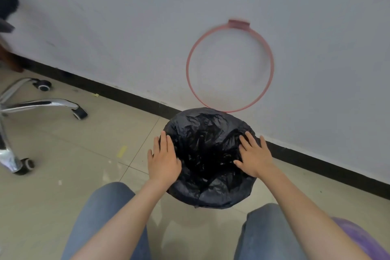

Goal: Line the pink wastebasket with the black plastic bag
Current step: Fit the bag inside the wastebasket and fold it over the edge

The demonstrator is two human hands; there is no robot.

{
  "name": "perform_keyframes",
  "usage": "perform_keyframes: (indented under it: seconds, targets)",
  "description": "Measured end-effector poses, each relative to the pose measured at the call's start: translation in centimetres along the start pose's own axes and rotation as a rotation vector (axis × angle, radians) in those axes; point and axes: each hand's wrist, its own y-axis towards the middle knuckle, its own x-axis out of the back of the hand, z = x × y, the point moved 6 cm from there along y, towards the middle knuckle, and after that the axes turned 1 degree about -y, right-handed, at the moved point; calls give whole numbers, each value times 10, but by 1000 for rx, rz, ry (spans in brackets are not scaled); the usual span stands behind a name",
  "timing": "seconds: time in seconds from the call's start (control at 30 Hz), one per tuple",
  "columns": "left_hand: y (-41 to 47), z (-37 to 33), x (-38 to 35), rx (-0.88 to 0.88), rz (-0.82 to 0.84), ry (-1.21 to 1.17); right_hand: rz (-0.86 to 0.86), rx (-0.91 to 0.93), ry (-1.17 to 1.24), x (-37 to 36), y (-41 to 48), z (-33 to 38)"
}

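Both hands (left [163, 161], right [254, 157]) press flat on black bag [211, 188].

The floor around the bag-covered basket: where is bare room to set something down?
Bare tile lies left of the black plastic bag, between it and the chair base. A narrower strip runs right of it, along the black baseboard. In front it is crowded: knees and both forearms. Behind, the bag nearly meets the wall, under the pink ring.

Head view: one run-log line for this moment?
bag: folded over bin rim | left hand: flat on rim | right hand: flat on rim | ring: against wall
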Motion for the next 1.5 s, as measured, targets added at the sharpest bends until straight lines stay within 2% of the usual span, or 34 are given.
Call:
perform_keyframes:
  seconds: [0.07, 0.13, 0.2, 0.23, 0.27, 0.3, 0.4, 0.5, 0.57, 0.67, 0.77, 0.87, 0.93, 1.0, 1.07, 1.13, 1.17, 1.23, 1.3, 1.33, 1.43, 1.5]
  targets:
    - [2, 1, 2, 10, -20, 6, -71, -10, 33, 14, 1, 6]
    - [2, 0, 1, 7, -11, 9, -297, 40, 41, 33, 0, 18]
    - [0, -2, 0, 6, 0, 16, -499, 212, -132, 45, 0, 40]
    - [-1, -2, -1, 4, -2, 17, -514, 334, -236, 44, 2, 50]
    - [-1, -1, -1, 2, -2, 16, -438, 428, -310, 38, 7, 56]
    - [-2, -1, -1, 0, -2, 14, -303, 442, -380, 31, 14, 54]
    - [-1, 0, -1, 1, -7, 6, -79, 294, -586, 22, 42, 20]
    - [2, -2, -1, -6, -13, -7, 17, 224, -680, 19, 56, 11]
    - [2, -2, -1, -18, -26, -1, -48, 282, -593, 29, 49, 35]
    - [2, -2, -4, -28, -32, -5, -190, 423, -244, 32, 31, 81]
    - [1, 0, -2, -28, -26, 9, 10, 464, 181, 10, 25, 121]
    - [0, 3, -4, -20, -24, -13, 174, 407, 539, -13, 36, 154]
    - [1, 2, -3, -18, -44, -43, 242, 448, 809, -12, 33, 170]
    - [2, 1, -2, -19, -63, -68, 219, 469, 906, -4, 30, 169]
    - [1, 0, -3, -15, -58, -86, 11, 285, 960, 7, 39, 144]
    - [-1, 0, -4, -16, -51, -100, -194, -46, 1192, 17, 48, 110]
    - [-1, 0, -4, -18, -50, -109, -194, -135, 1369, 22, 51, 102]
    - [1, 1, -1, -24, -52, -136, -11, -80, 1608, 31, 61, 116]
    - [4, 3, 2, -19, -48, -188, 168, 53, 1535, 36, 66, 135]
    - [5, 3, 3, -15, -46, -212, 204, 83, 1462, 37, 66, 137]
    - [2, 4, 2, -13, -48, -220, 167, 108, 1260, 42, 60, 110]
    - [1, 4, 1, -5, -49, -220, 179, 196, 929, 42, 42, 86]
